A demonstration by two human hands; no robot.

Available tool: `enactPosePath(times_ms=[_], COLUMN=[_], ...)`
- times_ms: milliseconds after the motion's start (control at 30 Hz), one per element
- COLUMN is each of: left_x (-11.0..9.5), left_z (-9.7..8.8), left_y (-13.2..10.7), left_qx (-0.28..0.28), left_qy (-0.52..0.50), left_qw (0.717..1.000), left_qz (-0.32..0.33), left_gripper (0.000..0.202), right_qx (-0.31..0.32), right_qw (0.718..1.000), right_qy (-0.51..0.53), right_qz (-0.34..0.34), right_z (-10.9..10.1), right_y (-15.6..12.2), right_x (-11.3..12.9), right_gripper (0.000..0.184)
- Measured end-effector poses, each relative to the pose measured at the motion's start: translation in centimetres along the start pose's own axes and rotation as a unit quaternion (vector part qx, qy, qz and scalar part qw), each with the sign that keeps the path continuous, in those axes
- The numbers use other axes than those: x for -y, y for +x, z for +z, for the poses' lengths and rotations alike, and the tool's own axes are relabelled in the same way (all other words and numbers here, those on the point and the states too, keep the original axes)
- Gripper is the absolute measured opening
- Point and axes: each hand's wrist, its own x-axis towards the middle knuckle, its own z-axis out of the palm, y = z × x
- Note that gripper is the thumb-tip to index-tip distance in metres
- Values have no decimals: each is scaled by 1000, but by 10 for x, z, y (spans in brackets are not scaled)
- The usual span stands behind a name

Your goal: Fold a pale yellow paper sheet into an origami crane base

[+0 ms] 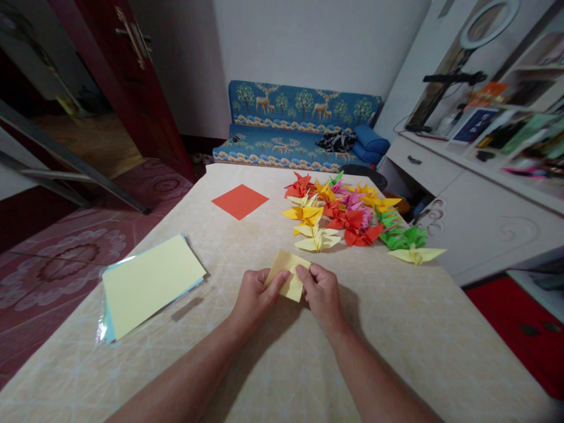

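A small folded square of pale yellow origami paper (287, 265) is held up just above the table, near its middle. My left hand (258, 294) pinches its left side, the thumb lying across the front. On the right side, my right hand (324, 294) grips it with the thumb on top and the fingers curled behind. The other fingers of both hands are partly hidden. Beyond my hands lies a cluster of folded paper cranes (346, 220) in red, orange, pink, green and yellow. Further back on the left, a flat red paper square (240, 201) rests on the cloth.
A stack of paper sheets (152, 288), yellow on top, lies at the table's left on a clear wrapper. One pale yellow crane (416, 254) sits near the right edge. Behind the table (282, 364) stands a blue patterned sofa (282, 132); a white cabinet (493, 217) is at right.
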Motion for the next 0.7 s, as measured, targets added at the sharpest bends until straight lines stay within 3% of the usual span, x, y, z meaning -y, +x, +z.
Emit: enactPosePath(times_ms=[100,267,500,700], left_x=[-2,-2,-2,-2], left_z=[1,-1,1,1], left_y=[0,2,2,3], left_qx=[-8,-52,-55,-25], left_qy=[-2,3,5,-13], left_qw=[1000,999,998,1000], left_qz=[-2,1,5,-2], left_gripper=[48,47,47,46], right_qx=[-15,77,50,10], right_qw=[1000,991,994,993], right_qy=[8,94,92,108], right_qz=[-12,51,35,37], right_z=[2,12,18,14], right_y=[0,-4,-9,-5], right_x=[1,3,3,2], right_gripper=[39,30,28,23])
